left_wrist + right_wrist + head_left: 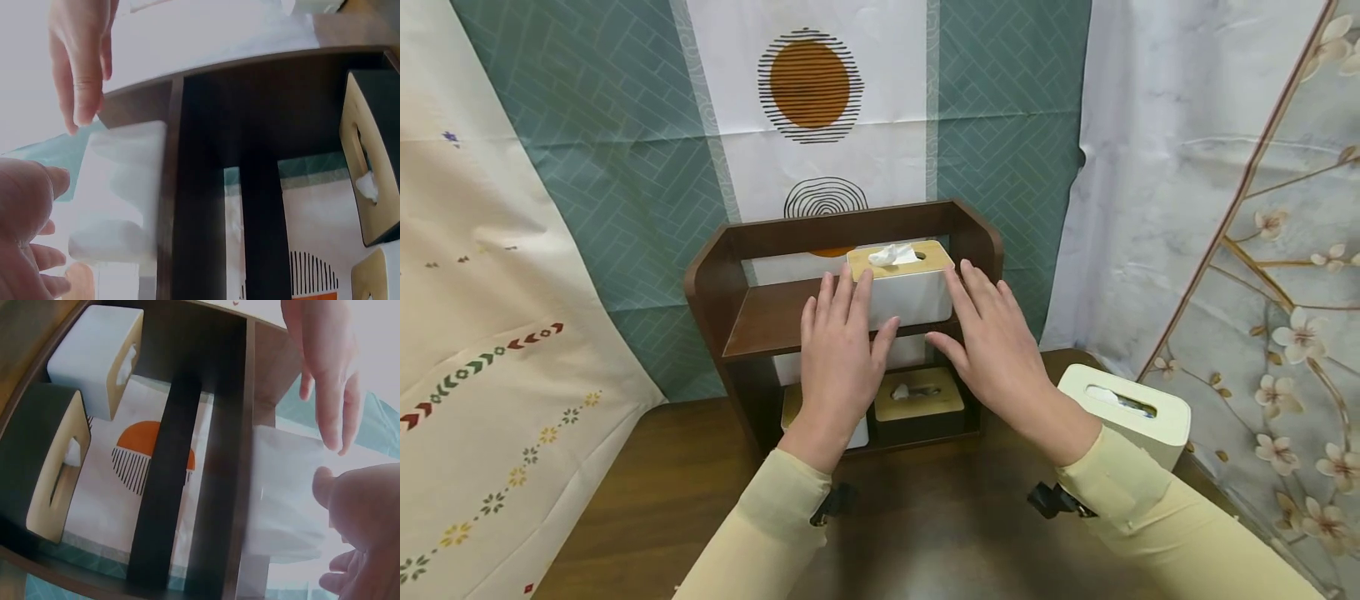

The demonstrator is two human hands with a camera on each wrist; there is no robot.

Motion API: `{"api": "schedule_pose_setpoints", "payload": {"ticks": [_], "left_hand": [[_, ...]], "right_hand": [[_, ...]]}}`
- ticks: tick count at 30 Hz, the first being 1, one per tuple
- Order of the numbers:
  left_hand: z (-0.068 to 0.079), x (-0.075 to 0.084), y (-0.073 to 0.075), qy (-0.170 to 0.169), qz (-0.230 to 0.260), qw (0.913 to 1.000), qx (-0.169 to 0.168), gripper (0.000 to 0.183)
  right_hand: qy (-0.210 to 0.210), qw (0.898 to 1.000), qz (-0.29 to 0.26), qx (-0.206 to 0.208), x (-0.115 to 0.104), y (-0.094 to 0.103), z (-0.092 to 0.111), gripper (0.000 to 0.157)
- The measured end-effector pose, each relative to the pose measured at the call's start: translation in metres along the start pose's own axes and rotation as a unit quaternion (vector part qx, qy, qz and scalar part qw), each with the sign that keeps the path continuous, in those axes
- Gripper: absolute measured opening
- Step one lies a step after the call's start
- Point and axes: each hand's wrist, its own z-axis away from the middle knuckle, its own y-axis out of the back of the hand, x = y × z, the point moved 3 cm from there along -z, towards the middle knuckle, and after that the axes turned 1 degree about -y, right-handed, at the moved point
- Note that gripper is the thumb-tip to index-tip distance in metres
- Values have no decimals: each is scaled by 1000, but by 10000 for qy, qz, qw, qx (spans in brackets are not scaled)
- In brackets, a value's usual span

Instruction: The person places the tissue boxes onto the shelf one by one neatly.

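Fingers straight, left hand and right hand near tissue box on upper shelf, patterned cloth behind

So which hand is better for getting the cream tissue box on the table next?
Probably the right hand: the cream tissue box stands on the table on that side, nearer to it. The left hand is farther off and might have to reach across the right arm.
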Motion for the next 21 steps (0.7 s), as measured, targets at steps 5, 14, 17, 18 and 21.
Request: {"api": "schedule_pose_setpoints", "payload": {"ticks": [5, 14, 17, 18, 21], "left_hand": [[12, 11, 1, -223, -144, 9996, 98, 75], [38, 26, -11, -349, -61, 9994, -21, 75], [46, 31, -14, -424, -77, 9991, -23, 74], [48, 33, -16, -447, -93, 9990, -30, 74], [54, 39, -19, -505, -119, 9986, -74, 75]], "right_hand": [[178, 9997, 190, -14, -1, 2, 20, 90], [61, 9991, 317, -263, 5, 2, 55, 90], [8, 9987, 375, -334, 9, 2, 67, 89], [0, 9987, 380, -336, 10, 3, 71, 89], [6, 9989, 396, -266, 14, 4, 83, 90]]}}
